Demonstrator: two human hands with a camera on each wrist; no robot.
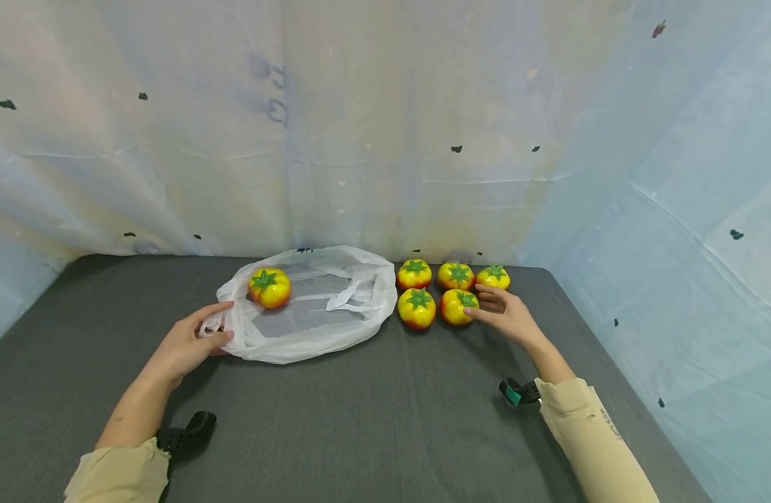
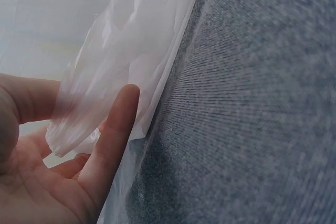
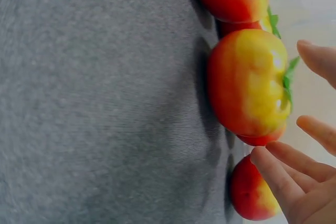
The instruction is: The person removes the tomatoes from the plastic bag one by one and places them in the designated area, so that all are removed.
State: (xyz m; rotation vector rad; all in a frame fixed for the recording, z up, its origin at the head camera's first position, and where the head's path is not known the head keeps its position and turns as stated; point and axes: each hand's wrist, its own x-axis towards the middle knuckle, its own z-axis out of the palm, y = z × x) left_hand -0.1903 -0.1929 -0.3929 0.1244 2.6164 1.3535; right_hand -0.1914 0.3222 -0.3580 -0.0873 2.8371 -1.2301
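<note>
A white plastic bag point(image 1: 354, 342) lies spread on the dark table, its mouth facing up. One yellow-red tomato point(image 1: 269, 288) with a green leafy top rests in its left part. At the bag's left end my left hand point(image 1: 193, 342) holds the thin edge between thumb and fingers; the left wrist view shows the plastic point(image 2: 142, 51) passing between them. My right hand point(image 1: 508, 318) reaches around the front right tomato point(image 1: 456, 307), thumb and fingers spread about it. In the right wrist view the fingertips point(image 3: 262, 156) are beside this large tomato point(image 3: 247, 85), not closed on it.
Several more tomatoes stand close together right of the bag: front left point(image 1: 417, 309), back left point(image 1: 414, 274), back middle point(image 1: 456, 276) and back right point(image 1: 493, 276). A pale sheet point(image 1: 373, 140) hangs behind the grey table point(image 1: 335, 433), another at the right point(image 1: 687, 230).
</note>
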